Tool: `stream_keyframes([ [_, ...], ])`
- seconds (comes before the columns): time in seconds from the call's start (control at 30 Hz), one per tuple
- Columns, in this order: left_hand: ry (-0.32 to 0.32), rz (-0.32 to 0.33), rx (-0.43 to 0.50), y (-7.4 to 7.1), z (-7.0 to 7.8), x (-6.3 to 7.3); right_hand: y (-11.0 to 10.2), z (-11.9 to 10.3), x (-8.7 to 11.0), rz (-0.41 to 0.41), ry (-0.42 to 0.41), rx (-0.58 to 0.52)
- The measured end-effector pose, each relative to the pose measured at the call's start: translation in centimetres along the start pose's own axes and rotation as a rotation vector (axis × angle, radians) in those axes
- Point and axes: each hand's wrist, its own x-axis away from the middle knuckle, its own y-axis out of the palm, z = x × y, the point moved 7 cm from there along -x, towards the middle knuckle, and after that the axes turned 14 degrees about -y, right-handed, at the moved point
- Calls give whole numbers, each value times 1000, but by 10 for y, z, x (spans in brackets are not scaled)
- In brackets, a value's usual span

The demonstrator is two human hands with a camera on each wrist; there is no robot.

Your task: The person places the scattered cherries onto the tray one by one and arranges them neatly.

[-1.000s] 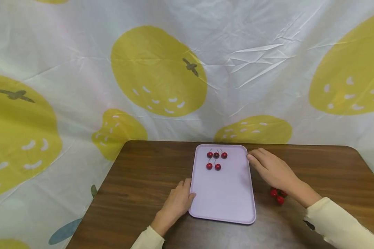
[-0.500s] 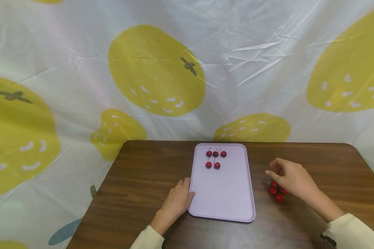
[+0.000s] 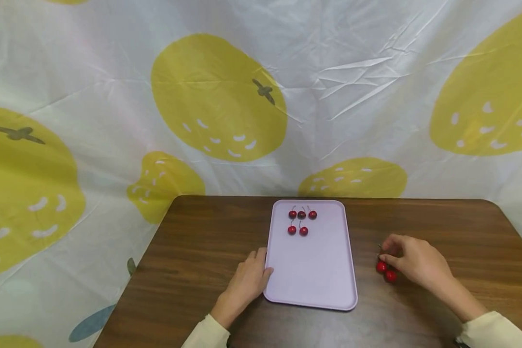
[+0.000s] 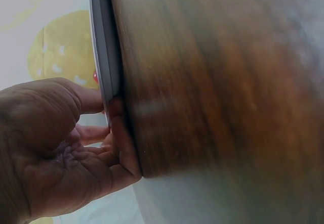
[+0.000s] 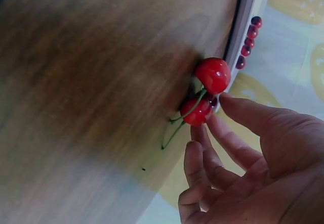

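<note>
My left hand (image 3: 246,279) grips the left rim of a lilac tray (image 3: 310,270), thumb over the edge and fingers against its outer side, as the left wrist view shows. Right of the tray, my right hand (image 3: 423,263) pinches a dark red cherry (image 5: 213,101) between thumb and fingers, mostly hidden by the fingertips. Close beside it on the table lie two bright red cherries, one (image 5: 213,75) nearer the thumb and another (image 5: 196,111) by the fingers, both with green stems. On the tray's far end, cherries stand in a row of three (image 3: 302,215) and a row of two (image 3: 303,231).
The brown wooden table (image 3: 208,232) has its far edge against a white curtain (image 3: 330,121) printed with yellow fruit. The tray's raised rim lies between the loose cherries and those on the tray.
My right hand has drawn back from the tray's far right corner to the loose cherries, lowered, and closed its fingertips on one. The left hand has stayed at the tray's rim.
</note>
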Motion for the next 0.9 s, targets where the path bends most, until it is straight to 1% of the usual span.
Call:
stream_keyframes([
  [0.2, 9, 15, -2, -1, 0, 0, 6, 2, 3, -4, -15, 8],
  [0.37, 13, 15, -12, -1, 0, 0, 6, 1, 5, 2, 4, 5],
  [0.63, 12, 16, -6, 0, 0, 0, 5, 0, 6, 28, 13, 8],
  [0.7, 11, 14, -6, 0, 0, 0, 4, -1, 4, 51, 8, 6],
  [0.77, 10, 14, -6, 0, 0, 0, 1, -4, 2, 94, -14, 2],
  [0.9, 13, 20, -11, -1, 0, -1, -4, -16, -5, 203, -101, -5],
])
